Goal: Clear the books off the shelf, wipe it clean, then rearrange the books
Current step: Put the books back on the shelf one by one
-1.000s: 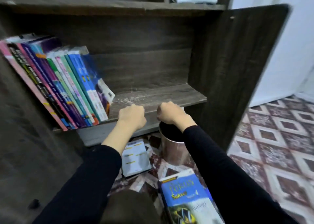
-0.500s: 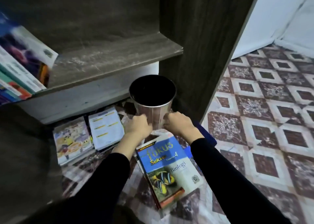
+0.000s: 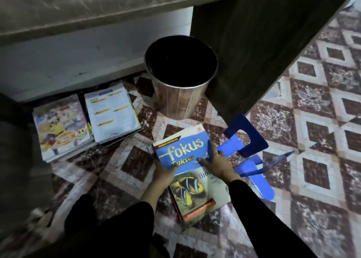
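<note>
Hands: left hand (image 3: 165, 172) and right hand (image 3: 218, 165) clasp the blue Fokus book (image 3: 187, 160) by its side edges, likely for lifting.
Bin: metal bin (image 3: 180, 77) at twelve o'clock from the book.

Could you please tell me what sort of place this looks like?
Probably a room in a home: a patterned tile floor, a wooden bookshelf, a small waste bin and schoolbooks stacked on the floor.
</note>
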### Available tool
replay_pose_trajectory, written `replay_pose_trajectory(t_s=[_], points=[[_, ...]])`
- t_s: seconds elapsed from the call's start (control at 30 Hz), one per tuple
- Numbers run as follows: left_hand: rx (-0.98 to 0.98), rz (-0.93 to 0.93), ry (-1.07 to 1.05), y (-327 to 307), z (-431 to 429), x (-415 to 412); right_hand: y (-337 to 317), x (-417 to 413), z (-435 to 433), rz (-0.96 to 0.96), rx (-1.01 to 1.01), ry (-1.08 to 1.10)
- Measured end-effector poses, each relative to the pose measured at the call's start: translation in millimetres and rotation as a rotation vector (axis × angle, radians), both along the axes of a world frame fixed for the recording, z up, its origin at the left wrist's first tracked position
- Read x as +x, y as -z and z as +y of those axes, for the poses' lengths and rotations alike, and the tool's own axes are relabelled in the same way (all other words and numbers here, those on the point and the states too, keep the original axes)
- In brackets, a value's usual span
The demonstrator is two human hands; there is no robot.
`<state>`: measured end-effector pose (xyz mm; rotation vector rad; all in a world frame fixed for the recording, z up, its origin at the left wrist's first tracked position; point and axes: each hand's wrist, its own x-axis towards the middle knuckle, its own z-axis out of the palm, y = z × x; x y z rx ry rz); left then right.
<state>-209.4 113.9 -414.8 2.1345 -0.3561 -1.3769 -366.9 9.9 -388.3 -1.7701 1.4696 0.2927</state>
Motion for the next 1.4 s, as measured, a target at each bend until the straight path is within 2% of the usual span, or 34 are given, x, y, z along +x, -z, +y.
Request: replay_pose_trajectory(t_s=[0.17, 0.23, 0.4, 0.53, 0.7, 0.87, 0.97, 1.07, 1.23, 1.4], points=[[0.021, -0.008, -0.131, 13, -4, -6, 6, -2, -4, -0.096, 0.014, 0.129], [0.031, -0.013, -0.122, 15, -4, -6, 6, -3, -5, -0.13, 0.012, 0.153], [-0.037, -0.018, -0.12, 17, 4, -7, 8, 1, 1, -0.069, -0.072, 0.144], [-0.093, -0.118, -0.129, 10, 8, -21, 4, 2, 1, -0.053, -0.129, 0.128], [-0.164, -0.243, -0.054, 2, 17, -29, -4, -6, 5, 0.002, -0.176, -0.007], [-0.161, -0.307, -0.016, 1, 18, -22, -10, -11, 20, -0.138, -0.129, 0.043], [-0.181, -0.306, -0.084, -16, 13, -20, -17, -15, 29, -0.218, -0.163, 0.127], [-0.322, -0.384, -0.168, -37, 7, -18, -31, -15, 32, -0.339, -0.23, 0.229], [-0.591, -0.603, -0.25, -86, -3, -22, -77, -11, 29, -0.517, -0.4, 0.275], [-0.783, -0.635, -0.322, -156, -19, -15, -151, -4, 18, -0.679, -0.633, 0.258]])
